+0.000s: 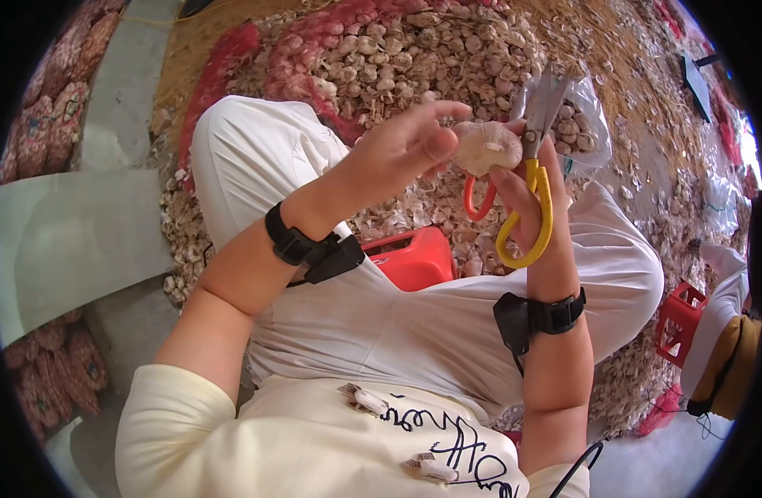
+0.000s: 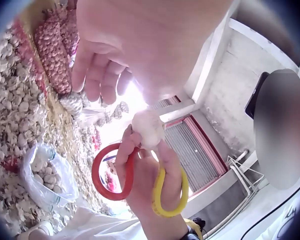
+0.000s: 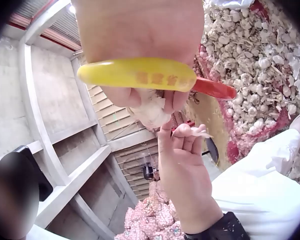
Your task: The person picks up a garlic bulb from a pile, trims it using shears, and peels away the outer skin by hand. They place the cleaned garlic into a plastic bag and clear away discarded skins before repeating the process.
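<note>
My right hand (image 1: 522, 203) holds a pale garlic bulb (image 1: 490, 148) in its fingers and also grips scissors (image 1: 545, 203). One scissor handle is yellow, the other red, and the metal blades point away from me. Beside the bulb is my left hand (image 1: 401, 148), its fingers loosely bent. In the right wrist view the thumb of the left hand (image 3: 185, 172) reaches the underside of the bulb (image 3: 152, 116). A thin flake of peel (image 3: 202, 134) shows at its other fingertips. From the left wrist, the red handle (image 2: 130, 175) and yellow handle loop around the right hand's fingers.
A heap of garlic bulbs (image 1: 397, 58) lies on red netting ahead of my knees. Right of it stands a clear plastic bag (image 1: 592, 124) with bulbs inside. A red plastic object (image 1: 418, 259) is between my legs. Full net sacks (image 1: 57, 124) line the left.
</note>
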{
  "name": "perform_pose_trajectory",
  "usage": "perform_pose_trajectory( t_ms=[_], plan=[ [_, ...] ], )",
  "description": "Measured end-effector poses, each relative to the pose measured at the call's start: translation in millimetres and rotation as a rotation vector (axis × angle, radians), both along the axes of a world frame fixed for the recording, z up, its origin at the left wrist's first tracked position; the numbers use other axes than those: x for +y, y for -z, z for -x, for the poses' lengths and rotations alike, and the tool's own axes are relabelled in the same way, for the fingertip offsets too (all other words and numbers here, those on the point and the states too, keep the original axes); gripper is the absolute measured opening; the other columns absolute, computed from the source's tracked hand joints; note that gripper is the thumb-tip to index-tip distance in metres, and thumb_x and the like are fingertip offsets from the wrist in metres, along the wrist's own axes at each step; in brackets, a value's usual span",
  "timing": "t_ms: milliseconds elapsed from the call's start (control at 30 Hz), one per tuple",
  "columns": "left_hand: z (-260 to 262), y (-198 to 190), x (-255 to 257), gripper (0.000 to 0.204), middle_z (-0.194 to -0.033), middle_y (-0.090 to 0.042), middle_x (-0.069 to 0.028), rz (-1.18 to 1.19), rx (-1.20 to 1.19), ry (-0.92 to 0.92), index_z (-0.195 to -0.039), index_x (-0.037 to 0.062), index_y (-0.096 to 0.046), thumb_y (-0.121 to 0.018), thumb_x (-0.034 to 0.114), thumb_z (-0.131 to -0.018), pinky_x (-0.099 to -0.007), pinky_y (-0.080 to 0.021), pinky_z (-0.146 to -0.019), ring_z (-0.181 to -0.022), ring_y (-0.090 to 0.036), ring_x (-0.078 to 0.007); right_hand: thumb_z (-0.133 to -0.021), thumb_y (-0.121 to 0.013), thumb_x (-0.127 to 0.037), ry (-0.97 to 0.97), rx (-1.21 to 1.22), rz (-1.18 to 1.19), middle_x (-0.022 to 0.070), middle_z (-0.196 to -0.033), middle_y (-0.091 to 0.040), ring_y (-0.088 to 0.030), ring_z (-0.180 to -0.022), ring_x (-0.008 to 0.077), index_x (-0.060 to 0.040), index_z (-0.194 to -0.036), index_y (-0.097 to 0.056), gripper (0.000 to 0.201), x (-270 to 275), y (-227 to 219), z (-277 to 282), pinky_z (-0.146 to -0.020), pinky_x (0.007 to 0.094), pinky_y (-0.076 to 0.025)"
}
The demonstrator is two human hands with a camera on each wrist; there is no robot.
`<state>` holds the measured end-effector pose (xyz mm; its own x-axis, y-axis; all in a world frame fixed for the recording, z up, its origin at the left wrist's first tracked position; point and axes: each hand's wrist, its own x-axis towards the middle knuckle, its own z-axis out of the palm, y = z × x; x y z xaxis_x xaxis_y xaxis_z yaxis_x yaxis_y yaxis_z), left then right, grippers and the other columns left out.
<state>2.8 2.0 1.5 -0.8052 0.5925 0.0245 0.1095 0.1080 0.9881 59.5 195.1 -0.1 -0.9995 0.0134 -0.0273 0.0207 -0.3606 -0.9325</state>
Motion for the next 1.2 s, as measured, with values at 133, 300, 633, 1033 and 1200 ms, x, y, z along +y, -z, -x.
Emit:
perform_pose_trajectory(
  t_ms=[133, 300, 633, 1033, 1200],
  plan=[
    [-7.7, -1.8, 4.7, 0.050, -0.097, -0.061, -0.0005, -0.036, -0.159, 0.050, -0.132, 0.0042, -0.049, -0.044, 0.042, -0.099, -0.0188, -0.043, -0.060, -0.068, -0.048, -0.0044, -0.085, -0.067, -0.011, -0.104, -0.018, -0.022, 0.0050, -0.103, -0.059, -0.058, -0.094, 0.0119, -0.0024, -0.121, -0.044, 0.043, -3.3, -1.2, -3.9, -0.079, 0.0253, -0.047],
    [-8.8, 4.4, 6.4, 0.039, -0.095, -0.062, -0.0013, 0.068, 0.146, -0.089, -0.128, 0.0076, -0.053, -0.044, 0.033, -0.100, -0.0205, -0.046, -0.063, -0.072, -0.053, -0.0050, -0.089, -0.065, -0.016, -0.117, -0.139, -0.042, 0.0093, -0.101, -0.062, -0.063, -0.087, 0.0162, -0.0004, -0.121, -0.044, 0.042, -6.2, -3.1, -2.9, -0.076, 0.0283, -0.052],
    [-10.9, 1.4, 10.2, 0.031, -0.095, -0.063, -0.0068, 0.250, 0.705, -0.109, -0.119, 0.0079, -0.056, -0.047, 0.030, -0.099, -0.0298, -0.048, -0.069, -0.077, -0.058, -0.0119, -0.091, -0.063, -0.023, -0.020, -0.188, 0.081, 0.0112, -0.098, -0.063, -0.065, -0.084, 0.0181, 0.0004, -0.117, -0.048, 0.038, -8.3, 0.0, -3.2, -0.074, 0.0286, -0.053],
    [-8.4, -0.9, 4.3, 0.041, -0.092, -0.058, -0.0023, -0.038, -0.005, -0.005, -0.120, 0.0061, -0.049, -0.052, 0.039, -0.096, -0.0239, -0.046, -0.067, -0.075, -0.052, -0.0062, -0.089, -0.062, -0.024, -0.027, -0.159, 0.033, 0.0090, -0.095, -0.061, -0.062, -0.082, 0.0151, -0.0010, -0.112, -0.049, 0.035, -9.1, 0.5, -4.1, -0.071, 0.0268, -0.050],
    [-7.8, 4.0, 3.1, 0.043, -0.100, -0.060, -0.0078, 0.104, 0.339, 0.085, -0.121, 0.0045, -0.046, -0.057, 0.036, -0.094, -0.0281, -0.049, -0.077, -0.090, -0.060, -0.0133, -0.089, -0.062, -0.026, -0.093, -0.172, -0.217, 0.0073, -0.093, -0.060, -0.059, -0.084, 0.0121, -0.0014, -0.110, -0.050, 0.035, -0.4, -5.6, -5.7, -0.069, 0.0247, -0.047]
  ],
)
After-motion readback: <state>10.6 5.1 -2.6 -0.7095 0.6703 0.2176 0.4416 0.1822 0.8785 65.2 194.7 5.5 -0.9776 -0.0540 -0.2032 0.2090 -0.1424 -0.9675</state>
